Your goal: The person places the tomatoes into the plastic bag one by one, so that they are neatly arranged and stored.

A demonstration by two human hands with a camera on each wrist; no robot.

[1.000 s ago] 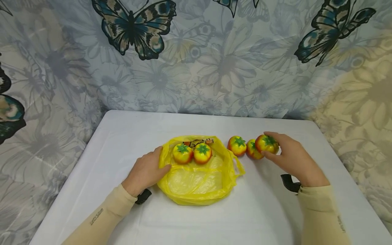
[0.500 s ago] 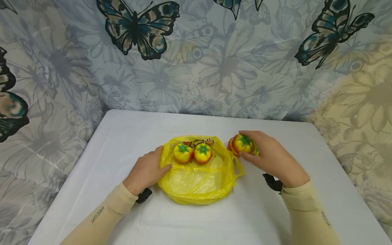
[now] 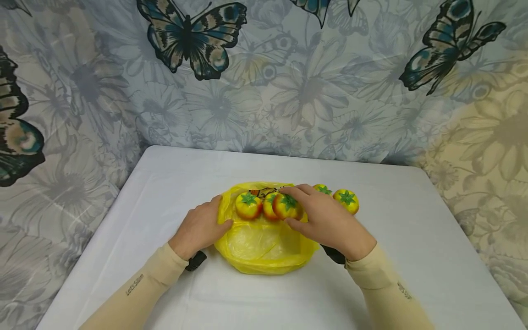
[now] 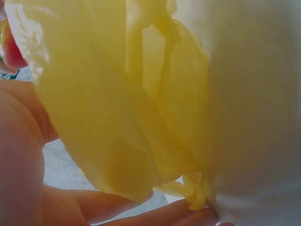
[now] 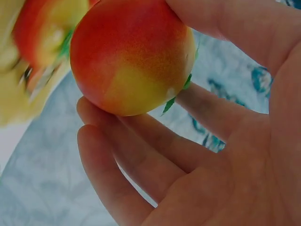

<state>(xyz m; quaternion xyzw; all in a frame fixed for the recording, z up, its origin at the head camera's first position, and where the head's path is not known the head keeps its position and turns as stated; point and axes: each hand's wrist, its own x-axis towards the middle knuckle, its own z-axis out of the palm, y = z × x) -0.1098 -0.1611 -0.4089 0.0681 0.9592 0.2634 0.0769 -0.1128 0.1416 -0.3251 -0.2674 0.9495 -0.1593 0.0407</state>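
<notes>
My right hand [image 3: 326, 220] holds a red-and-yellow tomato [image 3: 287, 206] with a green star-shaped top over the right part of a yellow plastic bag [image 3: 264, 268]. In the right wrist view, thumb and fingertips sit around the tomato [image 5: 134, 56]. Inside the bag are two more tomatoes, one at the left [image 3: 249, 206] and one partly hidden by the held tomato [image 3: 269, 208]. My left hand [image 3: 202, 227] holds the bag's left rim, thumb over the inner side. The left wrist view shows the bag wall [image 4: 103, 103] covering some fingertips.
To the right of the bag, two tomatoes stand on the white table [image 3: 264, 302]: one mostly hidden behind my right hand [image 3: 323, 189], the other fully beside it [image 3: 347, 200]. Behind the table hangs a butterfly-and-flower patterned cloth [image 3: 305, 105].
My right hand has carried its tomato leftward from above the tomatoes on the table to over the bag. The left hand has kept its place on the rim.
</notes>
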